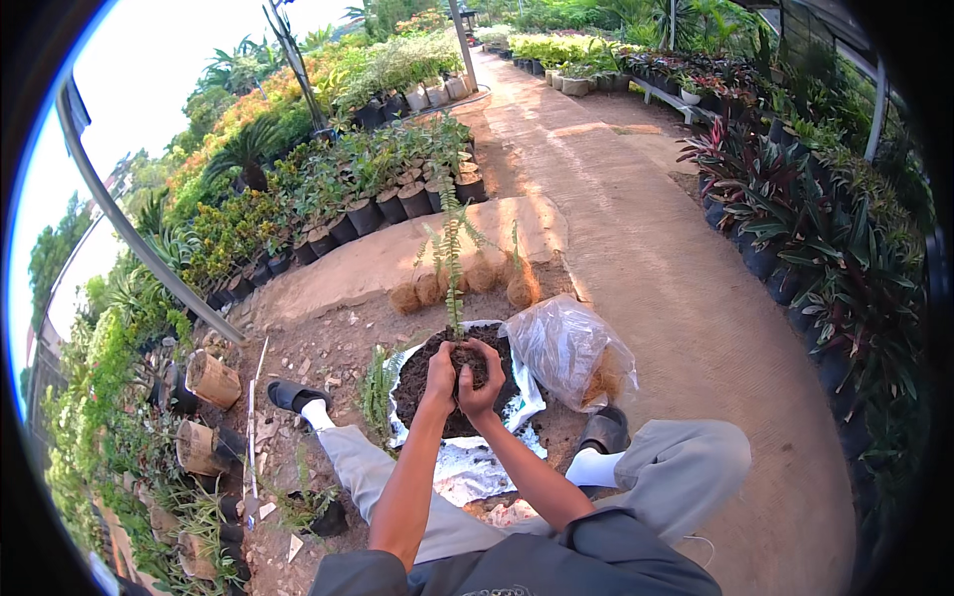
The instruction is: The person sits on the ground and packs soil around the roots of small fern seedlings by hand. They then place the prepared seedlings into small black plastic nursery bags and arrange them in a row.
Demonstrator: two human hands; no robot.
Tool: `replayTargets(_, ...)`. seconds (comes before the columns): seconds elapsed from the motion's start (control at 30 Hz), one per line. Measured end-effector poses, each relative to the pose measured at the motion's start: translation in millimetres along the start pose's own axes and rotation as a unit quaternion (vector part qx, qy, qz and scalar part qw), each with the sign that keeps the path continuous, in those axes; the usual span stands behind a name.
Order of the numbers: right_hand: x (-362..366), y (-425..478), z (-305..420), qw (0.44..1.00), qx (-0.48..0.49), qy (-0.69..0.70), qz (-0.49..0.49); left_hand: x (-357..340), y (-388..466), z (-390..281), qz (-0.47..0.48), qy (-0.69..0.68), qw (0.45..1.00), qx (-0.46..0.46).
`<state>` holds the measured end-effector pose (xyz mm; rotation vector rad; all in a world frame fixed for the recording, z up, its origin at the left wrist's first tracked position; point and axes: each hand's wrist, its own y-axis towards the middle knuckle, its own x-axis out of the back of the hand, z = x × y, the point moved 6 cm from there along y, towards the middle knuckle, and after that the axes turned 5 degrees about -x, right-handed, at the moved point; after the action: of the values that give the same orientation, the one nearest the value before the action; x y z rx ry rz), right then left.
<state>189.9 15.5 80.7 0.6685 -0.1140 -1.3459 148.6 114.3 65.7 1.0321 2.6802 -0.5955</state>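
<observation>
Both my hands cup a dark ball of soil at the base of an upright fern (452, 257). My left hand (441, 372) presses on the ball's left side, and my right hand (483, 376) curls round its right side. Directly beneath them is an open white sack (531, 398) holding dark potting soil (417, 387). Beyond the sack stand several brown fibre-wrapped balls (483, 276), some with fern fronds. A clear plastic bag (563, 343) with brown fibre in it lies to the right of the sack. More fern fronds (378, 391) rise at the sack's left edge.
My sandalled feet flank the sack. A small potted fern (324, 514) stands at lower left, near tipped pots (214, 380) and a curved metal pole (149, 253). Rows of black-bagged plants (365, 216) stand ahead; a concrete path (656, 298) and red-leaved plants (790, 201) lie to the right.
</observation>
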Motion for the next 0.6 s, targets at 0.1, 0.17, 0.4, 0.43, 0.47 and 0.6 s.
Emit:
replayTargets(0.1, 1.8, 2.8, 3.8, 0.999, 0.034, -0.033, 0.006, -3.4, -3.3, 1.2, 0.003, -0.039, 0.999, 0.013)
replayTargets(0.17, 1.3, 4.0, 9.3, 0.998, 0.049, -0.042, 0.006, -1.7, -1.8, 3.4, 0.006, -0.053, 0.998, 0.021)
replayTargets(0.4, 14.0, 7.8, 15.3, 0.992, 0.095, -0.079, 0.004, -6.4, 5.8, 16.4, 0.012, -0.032, 0.999, 0.025)
replayTargets(0.43, 12.0, 6.4, 14.6, 0.992, 0.098, -0.082, 0.009, 1.4, 10.9, 17.7, 0.012, -0.018, 1.000, 0.011)
replayTargets(0.47, 9.9, 4.8, 13.2, 0.992, 0.094, -0.077, 0.017, 8.5, 14.0, 22.1, 0.013, -0.028, 0.999, 0.009)
replayTargets(0.6, 15.0, 6.2, 3.9, 0.994, 0.072, -0.078, 0.022, -1.4, 5.6, 23.3, 0.001, -0.053, 0.999, 0.013)
